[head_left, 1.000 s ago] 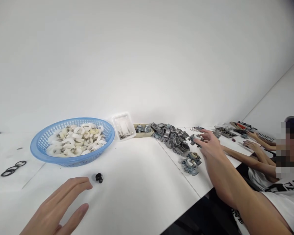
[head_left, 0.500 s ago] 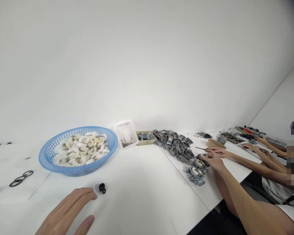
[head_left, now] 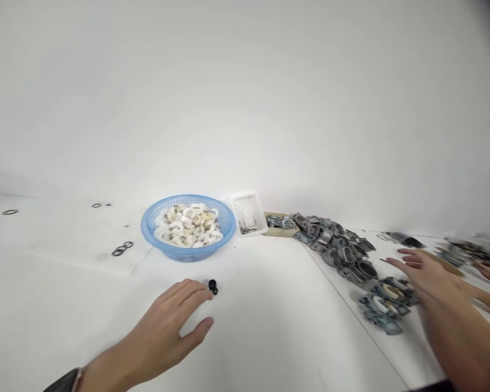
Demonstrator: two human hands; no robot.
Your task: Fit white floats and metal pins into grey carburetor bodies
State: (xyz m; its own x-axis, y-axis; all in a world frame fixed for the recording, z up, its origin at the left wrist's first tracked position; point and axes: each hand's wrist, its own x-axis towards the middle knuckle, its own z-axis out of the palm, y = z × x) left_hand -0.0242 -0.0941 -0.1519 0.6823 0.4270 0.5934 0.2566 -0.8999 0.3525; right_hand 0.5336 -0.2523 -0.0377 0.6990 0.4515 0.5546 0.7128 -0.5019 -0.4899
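Observation:
My left hand point(head_left: 169, 326) reaches in from the bottom left, palm down, with a dark band at the wrist. It is open, the thumb well apart from the lightly bent fingers. Just past its fingertips lies a small black knob-shaped part point(head_left: 213, 286); whether a fingertip touches it I cannot tell. Behind the hand stands a blue plastic basket point(head_left: 147, 228) filled with white C-shaped plastic parts point(head_left: 190, 223). My right hand is not in view.
A white tray point(head_left: 260, 209) holds thin metal pieces. Beside it are a tan box point(head_left: 281, 232) of metal parts and a heap of grey castings point(head_left: 330, 245). A co-worker's hand point(head_left: 424, 272) is near assembled metal parts point(head_left: 384, 305). Black rings point(head_left: 122, 249) lie left.
The view has turned left, so the basket and heap appear further right. My left hand has come further into view and its fingertips are closer to the black part.

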